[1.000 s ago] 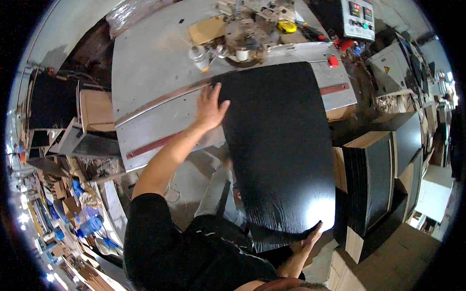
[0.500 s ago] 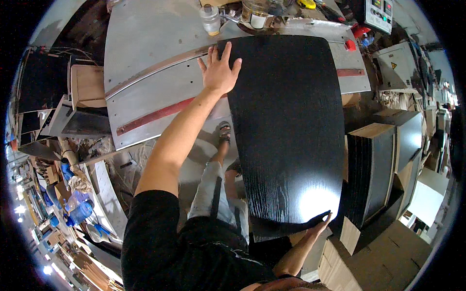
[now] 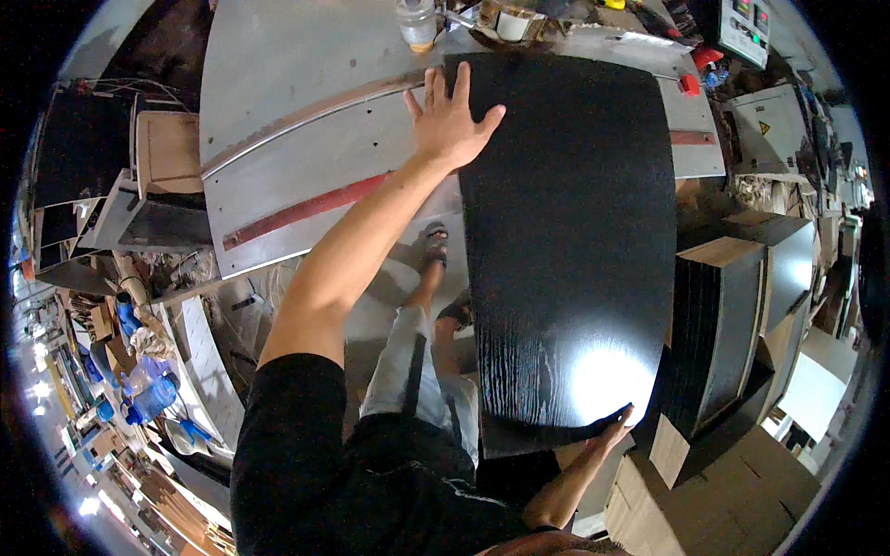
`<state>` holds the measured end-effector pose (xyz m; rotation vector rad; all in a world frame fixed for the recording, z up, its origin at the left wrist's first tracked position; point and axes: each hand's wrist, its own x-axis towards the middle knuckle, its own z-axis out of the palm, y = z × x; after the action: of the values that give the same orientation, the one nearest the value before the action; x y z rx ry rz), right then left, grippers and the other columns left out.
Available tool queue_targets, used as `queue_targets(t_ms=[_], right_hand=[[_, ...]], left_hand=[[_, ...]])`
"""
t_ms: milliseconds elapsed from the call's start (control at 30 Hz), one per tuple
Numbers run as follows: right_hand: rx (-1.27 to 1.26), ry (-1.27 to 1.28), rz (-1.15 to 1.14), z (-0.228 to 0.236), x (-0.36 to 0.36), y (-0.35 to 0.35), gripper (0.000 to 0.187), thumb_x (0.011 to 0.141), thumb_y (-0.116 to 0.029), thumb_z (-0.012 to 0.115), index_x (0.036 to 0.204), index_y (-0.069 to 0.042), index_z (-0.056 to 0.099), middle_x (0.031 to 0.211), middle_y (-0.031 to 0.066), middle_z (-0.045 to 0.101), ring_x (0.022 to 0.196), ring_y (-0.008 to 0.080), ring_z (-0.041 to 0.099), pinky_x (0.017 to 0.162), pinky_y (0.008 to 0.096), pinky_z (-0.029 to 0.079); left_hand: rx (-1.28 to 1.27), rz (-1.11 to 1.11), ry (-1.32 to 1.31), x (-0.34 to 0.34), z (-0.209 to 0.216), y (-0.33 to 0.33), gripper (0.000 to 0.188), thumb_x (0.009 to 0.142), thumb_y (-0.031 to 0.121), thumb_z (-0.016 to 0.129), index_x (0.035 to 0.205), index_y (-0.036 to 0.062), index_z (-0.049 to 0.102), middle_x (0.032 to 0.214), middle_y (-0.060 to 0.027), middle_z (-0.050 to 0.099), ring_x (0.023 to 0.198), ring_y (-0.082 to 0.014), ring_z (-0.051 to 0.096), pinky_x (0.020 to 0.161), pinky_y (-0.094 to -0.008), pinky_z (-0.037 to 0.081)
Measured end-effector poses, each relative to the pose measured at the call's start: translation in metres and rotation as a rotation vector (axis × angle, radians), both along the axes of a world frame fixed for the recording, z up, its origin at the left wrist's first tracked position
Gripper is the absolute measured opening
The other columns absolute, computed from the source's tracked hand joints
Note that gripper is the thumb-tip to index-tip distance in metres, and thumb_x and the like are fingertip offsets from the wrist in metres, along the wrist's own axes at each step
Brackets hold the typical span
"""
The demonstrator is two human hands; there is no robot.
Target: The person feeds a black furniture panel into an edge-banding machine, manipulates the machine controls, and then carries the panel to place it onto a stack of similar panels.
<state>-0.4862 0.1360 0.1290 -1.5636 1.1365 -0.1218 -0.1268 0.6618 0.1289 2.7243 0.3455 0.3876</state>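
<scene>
A large black wood-grain panel (image 3: 565, 213) lies lengthwise in front of me, its far end over a grey metal machine table (image 3: 278, 93) and its near end extending toward my body. Spread across its far left corner is my left hand (image 3: 451, 125), open, fingers pointing away and thumb out to the right on the black surface. At the near right corner, my right hand (image 3: 612, 431) grips the panel's near edge; its fingers are partly hidden beneath. A bright light reflection covers the near part of the panel.
A metal rail (image 3: 306, 122) and a red strip (image 3: 311, 211) run across the table. Beyond stands a clear bottle (image 3: 416, 23); a red button (image 3: 689, 85) sits far right. Stacked black panels (image 3: 695, 324) stand to the right, a wooden-faced box (image 3: 170, 153) to the left.
The panel's far end and my left hand have shifted rightward and slightly farther away. My left thumb reaches further over the panel. My right hand keeps its grip; the view has also shifted slightly.
</scene>
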Motion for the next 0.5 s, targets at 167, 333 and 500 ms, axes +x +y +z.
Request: queue_targets(t_ms=[167,333,500], right_hand=[[-0.073,0.011,0.03,-0.003,0.007,-0.008,0.075,0.088,-0.051,0.059,0.141,-0.003,0.041,0.138,0.017,0.048,0.122,0.0322,0.047,0.103,0.05,0.037],[-0.147,0.0,0.049,-0.005,0.008,-0.013,0.074,0.088,-0.05,0.06,0.142,-0.003,0.04,0.139,0.0171,0.047,0.123,0.0321,0.047,0.104,0.0493,0.037],[-0.239,-0.006,0.071,-0.012,0.011,-0.021,0.074,0.088,-0.048,0.062,0.142,-0.003,0.039,0.14,0.0173,0.047,0.124,0.0319,0.047,0.104,0.0487,0.037]], left_hand=[[0.026,0.01,0.004,0.011,-0.008,0.008,0.087,0.089,0.067,0.047,0.153,0.0124,0.024,0.15,-0.0263,0.032,0.147,-0.0371,0.018,0.113,-0.0675,0.006],[0.006,0.032,0.049,0.013,-0.005,0.009,0.087,0.088,0.069,0.047,0.153,0.0136,0.026,0.15,-0.0251,0.033,0.146,-0.0371,0.021,0.113,-0.067,0.01],[0.06,0.061,-0.043,0.014,-0.005,0.022,0.084,0.086,0.067,0.053,0.15,0.015,0.035,0.139,-0.0237,0.043,0.134,-0.0386,0.036,0.11,-0.0615,0.021]])
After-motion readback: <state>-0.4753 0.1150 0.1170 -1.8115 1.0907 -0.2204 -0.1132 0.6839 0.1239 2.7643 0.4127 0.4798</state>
